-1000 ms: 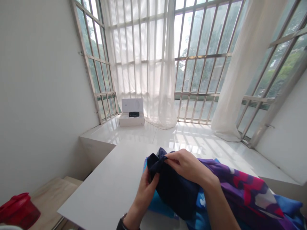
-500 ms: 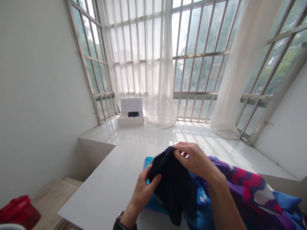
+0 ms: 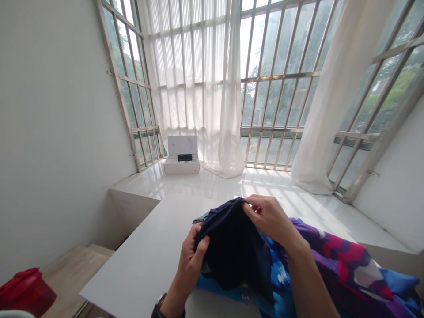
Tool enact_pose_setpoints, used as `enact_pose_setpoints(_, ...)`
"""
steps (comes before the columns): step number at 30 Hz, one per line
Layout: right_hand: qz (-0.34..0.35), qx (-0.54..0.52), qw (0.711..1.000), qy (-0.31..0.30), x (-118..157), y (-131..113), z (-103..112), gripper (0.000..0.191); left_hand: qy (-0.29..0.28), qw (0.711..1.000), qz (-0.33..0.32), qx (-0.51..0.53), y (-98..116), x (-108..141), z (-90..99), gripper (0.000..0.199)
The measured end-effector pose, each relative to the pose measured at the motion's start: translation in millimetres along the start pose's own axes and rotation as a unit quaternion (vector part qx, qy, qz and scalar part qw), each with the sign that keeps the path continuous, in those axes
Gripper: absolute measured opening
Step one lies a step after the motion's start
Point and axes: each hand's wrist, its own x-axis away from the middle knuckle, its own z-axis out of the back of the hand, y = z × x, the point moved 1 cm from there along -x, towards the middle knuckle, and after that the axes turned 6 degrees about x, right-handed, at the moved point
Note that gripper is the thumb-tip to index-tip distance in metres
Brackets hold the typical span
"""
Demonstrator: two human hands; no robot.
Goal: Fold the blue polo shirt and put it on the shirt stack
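Note:
A dark navy garment (image 3: pixel 232 247) hangs stretched between my two hands above the table; its kind cannot be made out. My left hand (image 3: pixel 192 254) pinches its left edge, thumb on the near side. At the top edge, my right hand (image 3: pixel 270 216) grips the cloth between thumb and fingers. Bright blue fabric (image 3: pixel 280 274) lies underneath and to the right of the navy cloth, partly hidden by it. Beside my right forearm is a purple garment (image 3: pixel 338 260) with pink and white patches. A dark watch (image 3: pixel 160 304) is on my left wrist.
The white table (image 3: pixel 142 260) ends in a corner at the lower left, where a red container (image 3: pixel 28 289) stands below. An open white box (image 3: pixel 181 165) with a black item sits on the window ledge (image 3: pixel 225 187). Sheer curtains (image 3: pixel 212 110) hang before barred windows.
My left hand has moved left and slightly down, spreading the navy cloth wider. My right hand has shifted slightly right, still gripping the top edge.

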Motion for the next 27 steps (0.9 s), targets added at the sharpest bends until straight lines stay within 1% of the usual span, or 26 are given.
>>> enact_pose_setpoints(2, -0.001, 0.001, 1.0, 0.009, 0, -1, -1, 0.033, -0.018, 1.0, 0.016, -0.009, -9, 2, 0.4, 0.028)
enact_pose_setpoints(3, 0.0, 0.006, 1.0, 0.014, 0, -2, -2, 0.033, -0.018, 0.999, 0.022, -0.019, -14, 4, 0.4, 0.029)
enact_pose_setpoints(6, 0.007, 0.023, 0.999, 0.027, -1, -2, -4, 0.036, 0.015, 0.998, 0.042, -0.053, -27, 8, 0.2, 0.042)
enact_pose_setpoints(7, 0.009, 0.027, 0.999, 0.033, -1, -2, -5, 0.038, 0.017, 0.997, 0.052, -0.06, -29, 9, 0.0, 0.047)
enact_pose_setpoints(8, 0.011, 0.029, 0.999, 0.04, -1, -1, -5, 0.039, 0.004, 0.996, 0.062, -0.063, -29, 9, -0.4, 0.049)
enact_pose_setpoints(10, 0.012, 0.029, 0.998, 0.052, -1, 1, -5, 0.039, -0.047, 0.995, 0.072, -0.054, -25, 9, -1.4, 0.047)
enact_pose_setpoints(13, 0.009, 0.022, 0.996, 0.081, -1, 2, -4, 0.039, -0.104, 0.992, 0.064, -0.017, -16, 7, -0.9, 0.049)
enact_pose_setpoints(15, 0.007, 0.016, 0.993, 0.119, -1, 0, -2, 0.039, -0.127, 0.989, 0.068, 0.009, -14, 6, 0.6, 0.054)
enact_pose_setpoints(17, 0.008, 0.009, 0.985, 0.17, 0, -2, -1, 0.038, -0.153, 0.984, 0.084, 0.032, -17, 6, 2.7, 0.054)
enact_pose_setpoints(20, 0.003, -0.003, 0.968, 0.251, 1, -3, 2, 0.033, -0.17, 0.98, 0.099, 0.036, -23, 7, 6.9, 0.052)
enact_pose_setpoints(23, -0.026, -0.025, 0.946, 0.323, 4, 1, 7, 0.033, -0.182, 0.979, 0.089, -0.009, -26, 7, 11.1, 0.046)
enact_pose_setpoints(25, -0.058, -0.052, 0.93, 0.36, 6, 7, 12, 0.035, -0.191, 0.977, 0.083, -0.05, -27, 7, 12.5, 0.042)
enact_pose_setpoints(27, -0.097, -0.079, 0.908, 0.399, 9, 14, 18, 0.034, -0.184, 0.975, 0.077, -0.1, -27, 7, 12.4, 0.036)
